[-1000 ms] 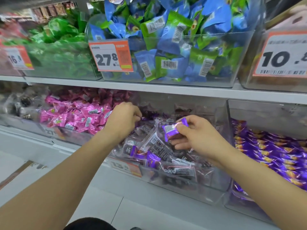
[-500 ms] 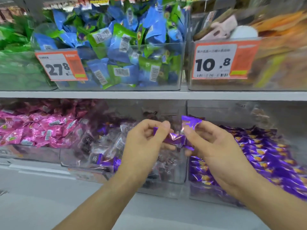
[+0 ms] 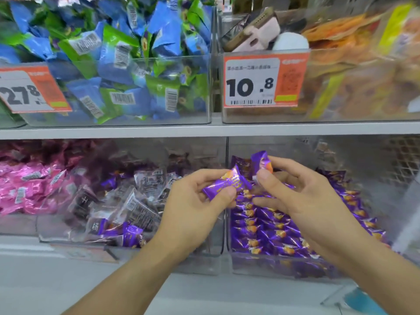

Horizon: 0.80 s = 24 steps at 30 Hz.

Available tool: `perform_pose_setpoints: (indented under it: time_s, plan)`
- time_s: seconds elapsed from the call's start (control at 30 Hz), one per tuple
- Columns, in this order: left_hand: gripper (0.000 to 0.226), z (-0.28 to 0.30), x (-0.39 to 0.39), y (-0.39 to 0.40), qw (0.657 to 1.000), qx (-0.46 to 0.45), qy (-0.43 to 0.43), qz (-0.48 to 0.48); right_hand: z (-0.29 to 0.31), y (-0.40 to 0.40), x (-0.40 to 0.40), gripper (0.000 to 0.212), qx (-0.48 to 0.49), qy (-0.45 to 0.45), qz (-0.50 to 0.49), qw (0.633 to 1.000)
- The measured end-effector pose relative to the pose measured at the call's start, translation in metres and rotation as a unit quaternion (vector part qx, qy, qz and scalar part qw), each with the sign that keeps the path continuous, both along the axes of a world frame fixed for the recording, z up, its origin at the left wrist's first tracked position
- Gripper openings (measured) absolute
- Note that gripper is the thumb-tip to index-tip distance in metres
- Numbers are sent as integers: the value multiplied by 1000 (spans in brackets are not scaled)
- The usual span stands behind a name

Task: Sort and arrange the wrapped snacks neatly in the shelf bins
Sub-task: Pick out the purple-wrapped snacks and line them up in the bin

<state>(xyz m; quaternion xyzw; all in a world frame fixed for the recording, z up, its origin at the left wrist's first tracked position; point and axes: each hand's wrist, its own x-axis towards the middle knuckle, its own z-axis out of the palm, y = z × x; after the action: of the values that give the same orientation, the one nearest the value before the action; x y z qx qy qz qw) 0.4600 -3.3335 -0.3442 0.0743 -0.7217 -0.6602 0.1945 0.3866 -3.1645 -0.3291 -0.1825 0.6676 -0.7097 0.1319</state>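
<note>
Left hand (image 3: 197,208): fingers curled, thumb and forefinger pinching a purple snack (image 3: 227,185) across its middle, held level above the divider between the two lower bins. Right hand (image 3: 302,198): thumb and forefinger pinching a second purple snack (image 3: 261,162) at its lower end, so it stands upright; remaining fingers loosely bent over the rows below. The two snacks sit close, apparently not touching.

Handling, by judgement: small foil-wrapped pieces, light, crinkly and slick; the body is firm enough for a pinch, and the crimped ends offer a flat tab to take hold of. Little risk of breakage; slipping is the likelier fault.

Right bin (image 3: 272,267): clear, holding matching purple snacks in neat rows, directly under the right hand. Middle bin (image 3: 204,253): mixed dark and purple packets, loose. Pink packets (image 3: 29,185) further left. Upper shelf: blue-green packets (image 3: 118,71), price tag (image 3: 261,80).
</note>
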Motion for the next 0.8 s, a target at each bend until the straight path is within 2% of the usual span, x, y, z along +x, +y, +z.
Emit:
perform_pose_setpoints:
  time_s: [0.1,0.23,0.3,0.43,0.5,0.6,0.73,0.8]
  plan:
    - [28,1,0,3,998,46,-21,-40,-4,4,-1,43,44,61,-14,997]
    - [37,3,-4,-2,990,62,-81,-96,-9,4,-4,43,92,162,-22,982]
    - [41,7,-5,-4,985,92,-81,-125,-10,3,-4,45,108,230,-26,967]
    - [37,7,-3,-2,989,11,-58,-138,-16,1,-4,40,77,299,17,951]
    - [39,5,-2,-2,990,-5,-39,-132,-14,2,-4,43,68,304,68,948]
    - [45,5,-4,-7,994,15,-21,-104,-4,11,-8,51,34,225,147,963]
    - [38,3,-8,-5,993,39,-4,-110,-5,10,-14,32,28,196,66,978]
    - [33,2,-8,-2,990,50,1,-128,-10,8,-16,29,66,221,44,972]
